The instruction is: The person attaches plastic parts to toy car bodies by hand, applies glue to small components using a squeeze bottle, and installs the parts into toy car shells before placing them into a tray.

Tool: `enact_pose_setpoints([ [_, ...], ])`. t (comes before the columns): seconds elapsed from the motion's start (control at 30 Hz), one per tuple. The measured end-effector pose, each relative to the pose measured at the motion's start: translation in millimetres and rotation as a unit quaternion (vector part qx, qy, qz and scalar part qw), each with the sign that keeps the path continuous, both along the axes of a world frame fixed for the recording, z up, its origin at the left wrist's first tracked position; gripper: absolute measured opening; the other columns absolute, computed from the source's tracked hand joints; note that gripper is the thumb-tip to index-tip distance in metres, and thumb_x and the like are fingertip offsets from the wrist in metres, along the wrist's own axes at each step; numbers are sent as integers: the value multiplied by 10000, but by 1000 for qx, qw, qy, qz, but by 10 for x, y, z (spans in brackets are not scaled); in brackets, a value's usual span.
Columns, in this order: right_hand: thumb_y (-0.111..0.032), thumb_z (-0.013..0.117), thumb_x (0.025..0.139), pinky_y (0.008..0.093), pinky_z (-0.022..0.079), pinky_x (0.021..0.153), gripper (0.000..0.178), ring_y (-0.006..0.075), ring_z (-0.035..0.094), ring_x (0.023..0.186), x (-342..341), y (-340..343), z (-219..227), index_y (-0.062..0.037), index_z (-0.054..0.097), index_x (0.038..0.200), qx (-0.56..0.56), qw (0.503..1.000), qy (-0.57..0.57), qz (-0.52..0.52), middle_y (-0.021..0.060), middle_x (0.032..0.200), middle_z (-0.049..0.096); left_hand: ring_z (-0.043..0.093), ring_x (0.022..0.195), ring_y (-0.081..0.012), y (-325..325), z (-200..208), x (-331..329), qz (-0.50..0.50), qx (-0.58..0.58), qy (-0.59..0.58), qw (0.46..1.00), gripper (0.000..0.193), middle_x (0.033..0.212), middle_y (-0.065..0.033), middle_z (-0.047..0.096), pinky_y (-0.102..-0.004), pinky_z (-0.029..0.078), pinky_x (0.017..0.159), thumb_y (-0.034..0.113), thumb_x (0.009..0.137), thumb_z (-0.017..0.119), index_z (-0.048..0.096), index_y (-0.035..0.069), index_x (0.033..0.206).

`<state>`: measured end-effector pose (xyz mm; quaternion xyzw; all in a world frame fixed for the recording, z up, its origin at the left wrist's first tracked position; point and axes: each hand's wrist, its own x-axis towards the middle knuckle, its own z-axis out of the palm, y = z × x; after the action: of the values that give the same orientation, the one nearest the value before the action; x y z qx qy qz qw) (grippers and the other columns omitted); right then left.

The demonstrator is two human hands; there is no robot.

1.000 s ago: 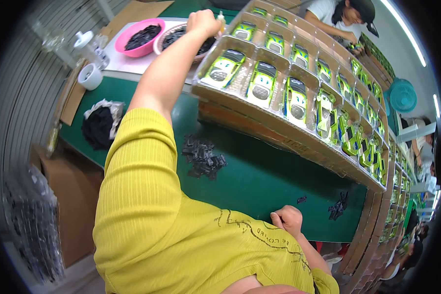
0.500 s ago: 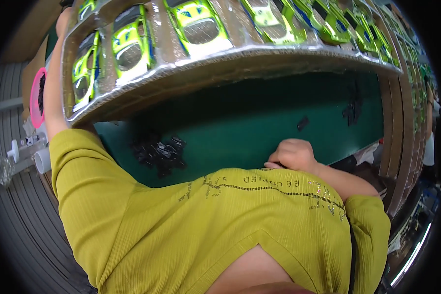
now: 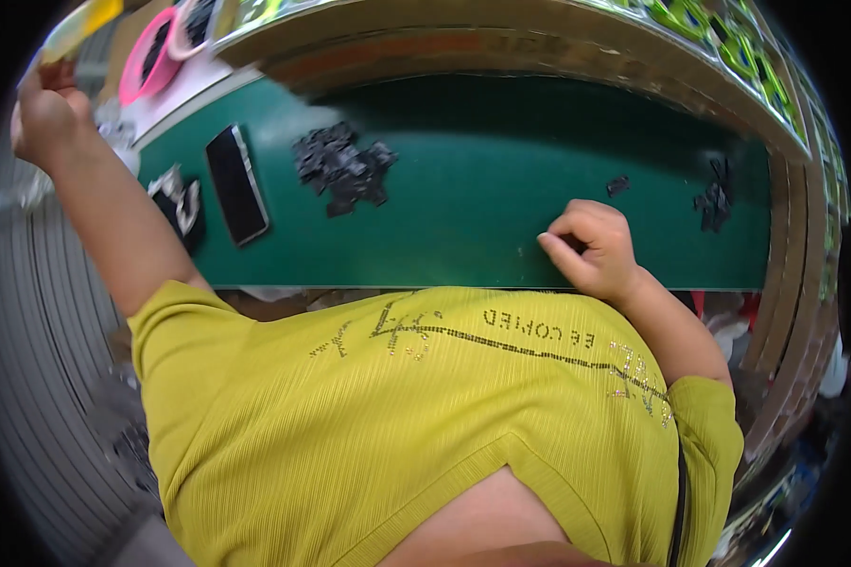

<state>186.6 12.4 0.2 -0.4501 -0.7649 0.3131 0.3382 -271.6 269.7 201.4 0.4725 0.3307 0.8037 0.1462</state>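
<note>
My left hand point(image 3: 55, 115) is raised at the far left, its fingers closed at the lower end of a blurred yellow and whitish, see-through piece point(image 3: 83, 28) whose kind I cannot make out. Over the green table point(image 3: 463, 180), my right hand point(image 3: 596, 250) is curled, the thumb bent toward the fingers. Whatever lies inside it, if anything, is hidden. Just beyond it sits a small black part point(image 3: 617, 186). Further right lies a small heap of black parts point(image 3: 715, 200), and left of the middle a larger pile of black pieces point(image 3: 342, 165).
A phone point(image 3: 237, 185) lies at the table's left, beside a black and white crumpled item point(image 3: 178, 200). Pink-rimmed bowls point(image 3: 149, 59) holding dark parts stand behind. A cardboard tray point(image 3: 501, 47) with bright green toy-car shells point(image 3: 723, 47) spans the far side; stacked trays point(image 3: 787, 255) flank the right.
The view has shifted, so the tray sits higher and the phone shows. My left hand has come out from beside the tray with the yellowish piece. My right hand remains curled near my body.
</note>
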Motion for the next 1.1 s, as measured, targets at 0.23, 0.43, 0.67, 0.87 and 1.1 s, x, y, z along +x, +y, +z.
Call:
enact_pose_setpoints([
  [0.23,-127,693,836,265,497,764,477,152,602,871,-572,-16,182,-67,536,1282,-127,942,310,18,99,1122,605,620,716,-91,-2116,-1200,1422,-336,-296,115,887,146,832,-38,672,-211,502,653,94,821,759,685,12,917],
  [0.43,-141,635,939,252,490,784,590,125,599,892,-389,-123,134,-48,331,1436,-240,952,161,100,103,1150,606,624,804,-102,-2324,-1593,1979,-349,-379,285,808,237,905,-40,672,-233,515,706,171,802,805,686,28,948],
  [0.67,-95,661,885,252,496,726,449,125,598,787,278,-229,113,-3,441,1265,-231,913,317,-114,142,1079,632,651,944,-327,-1692,-1700,1730,69,-411,640,645,401,948,-145,687,-411,519,855,380,736,811,718,56,952],
  [0.87,-100,693,837,251,485,735,446,140,590,856,833,-324,285,16,583,1254,-166,861,462,-132,106,1080,632,663,966,-300,-1493,-1689,1646,8,-543,608,579,434,991,-123,705,-396,516,812,393,712,829,672,64,948],
  [1.1,-91,681,857,257,474,724,375,163,581,864,1325,-445,270,26,577,1198,-140,835,514,-135,134,1072,621,595,644,-139,-1618,-1728,1783,-103,-524,449,716,276,722,-35,644,-270,467,594,173,734,837,640,17,849],
])
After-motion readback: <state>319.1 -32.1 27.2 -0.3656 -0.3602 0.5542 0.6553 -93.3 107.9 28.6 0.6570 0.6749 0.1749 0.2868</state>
